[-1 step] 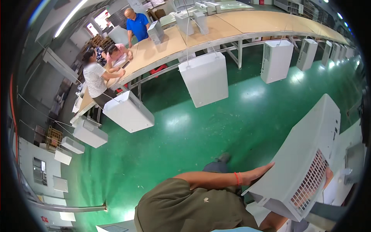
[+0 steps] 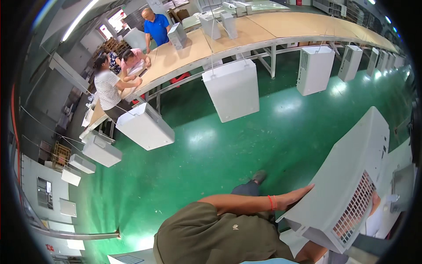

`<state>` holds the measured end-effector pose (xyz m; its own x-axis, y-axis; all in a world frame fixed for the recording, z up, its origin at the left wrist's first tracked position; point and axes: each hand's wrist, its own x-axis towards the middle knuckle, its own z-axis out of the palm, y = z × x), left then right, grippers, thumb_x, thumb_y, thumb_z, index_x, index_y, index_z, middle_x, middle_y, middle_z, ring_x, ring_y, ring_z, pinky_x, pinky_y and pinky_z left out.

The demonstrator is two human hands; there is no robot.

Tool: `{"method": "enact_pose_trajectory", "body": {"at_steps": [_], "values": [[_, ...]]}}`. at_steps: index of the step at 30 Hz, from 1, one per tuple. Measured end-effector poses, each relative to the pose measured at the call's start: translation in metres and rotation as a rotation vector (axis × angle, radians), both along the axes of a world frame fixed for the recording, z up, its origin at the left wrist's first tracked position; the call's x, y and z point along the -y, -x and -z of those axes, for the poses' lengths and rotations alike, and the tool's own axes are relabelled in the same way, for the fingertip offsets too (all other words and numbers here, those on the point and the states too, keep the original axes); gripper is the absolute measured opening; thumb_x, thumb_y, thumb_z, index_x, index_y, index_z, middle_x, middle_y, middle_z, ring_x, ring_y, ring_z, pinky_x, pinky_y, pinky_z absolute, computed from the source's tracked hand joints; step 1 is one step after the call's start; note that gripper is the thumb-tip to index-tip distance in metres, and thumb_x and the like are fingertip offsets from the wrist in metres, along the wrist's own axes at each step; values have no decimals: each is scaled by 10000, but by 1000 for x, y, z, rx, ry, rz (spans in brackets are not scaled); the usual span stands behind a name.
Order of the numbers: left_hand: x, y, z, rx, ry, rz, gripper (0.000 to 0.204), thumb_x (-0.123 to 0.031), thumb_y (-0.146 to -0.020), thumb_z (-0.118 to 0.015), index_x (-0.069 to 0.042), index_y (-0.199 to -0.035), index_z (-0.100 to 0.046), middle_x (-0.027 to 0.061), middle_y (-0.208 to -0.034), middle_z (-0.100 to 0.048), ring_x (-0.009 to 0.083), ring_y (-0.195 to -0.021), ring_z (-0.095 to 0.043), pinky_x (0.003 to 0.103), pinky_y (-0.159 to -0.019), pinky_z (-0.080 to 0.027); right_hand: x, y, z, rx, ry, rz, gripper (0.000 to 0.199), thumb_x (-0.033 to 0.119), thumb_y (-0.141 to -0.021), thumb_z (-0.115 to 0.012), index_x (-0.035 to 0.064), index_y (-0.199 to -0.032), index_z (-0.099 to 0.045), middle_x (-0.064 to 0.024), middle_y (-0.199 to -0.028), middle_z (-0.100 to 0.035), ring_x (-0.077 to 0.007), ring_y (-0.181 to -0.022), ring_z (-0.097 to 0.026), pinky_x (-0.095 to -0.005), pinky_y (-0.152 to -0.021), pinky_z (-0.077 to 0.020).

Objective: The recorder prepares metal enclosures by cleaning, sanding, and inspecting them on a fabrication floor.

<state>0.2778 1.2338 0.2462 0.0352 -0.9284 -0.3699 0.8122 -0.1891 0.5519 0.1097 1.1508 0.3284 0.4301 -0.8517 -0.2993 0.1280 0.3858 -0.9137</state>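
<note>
A large white metal casing with a square-grid grille is held tilted at the lower right. My left hand, a red band round its wrist, presses against the casing's near left side with fingers stretched along the panel. From the lower edge my right forearm passes beneath the casing. My right hand shows in part past the grille's far edge, against the other side. Skin is visible through the grille openings; most of that hand's fingers are hidden.
White casings hang on wires in a curved row, one to the left. Behind them runs a long tan-topped table, with several people at its left end. A metal rail juts in at lower left above the green floor.
My foot and lower leg have come further into sight ahead of me. The hanging casings at left have shifted very slightly left. Both hands keep their places on the held casing.
</note>
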Motion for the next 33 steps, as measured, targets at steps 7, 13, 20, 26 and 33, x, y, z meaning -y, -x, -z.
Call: {"method": "enact_pose_trajectory", "body": {"at_steps": [7, 13, 20, 26, 33], "values": [[120, -77, 23, 40, -48, 167, 862, -772, -999, -374, -137, -1580, -422, 50, -1558, -496, 184, -1344, -535, 403, -1105, -457, 90, -63, 5, -17, 48, 101, 427, 210, -831, -724, -3, -1195, -662, -93, -1019, -646, -211, -964, -625, -354, -899, -491], [304, -136, 71, -185, 66, 181, 1038, -873, -920, -369, -101, -1613, -345, 82, -1638, -393, 257, -1465, -412, 471, -1185, -372, 179, -94, -25, -10, 91, 301, 414, 207, -832, -729, 0, -1185, -665, -88, -997, -644, -200, -948, -629, -346, -884, -496], [454, -162, 114, -64, 18, 260, 1092, -906, -896, -303, -81, -1613, -307, 152, -1578, -444, 295, -1425, -472, 494, -1178, -399, 329, -159, -61, 140, -158, 200, 400, 203, -833, -736, 5, -1173, -668, -82, -971, -643, -186, -928, -634, -335, -868, -502], [573, -136, 140, -17, -116, 525, 1033, -863, -919, -320, -82, -1596, -331, 144, -1556, -465, 290, -1410, -487, 489, -1168, -411, 486, -143, -5, 195, -245, 44, 435, 286, -892, -724, 9, -1218, -646, -99, -1136, -620, -164, -1015, -620, -329, -901, -499], [654, -102, 152, -3, -187, 772, 965, -812, -945, -340, -83, -1576, -358, 134, -1531, -490, 283, -1392, -504, 484, -1155, -425, 557, -89, -24, 151, -247, -12, 516, 354, -968, -698, -6, -1326, -601, -73, -1251, -618, -172, -1122, -614, -321, -971, -502]]}}
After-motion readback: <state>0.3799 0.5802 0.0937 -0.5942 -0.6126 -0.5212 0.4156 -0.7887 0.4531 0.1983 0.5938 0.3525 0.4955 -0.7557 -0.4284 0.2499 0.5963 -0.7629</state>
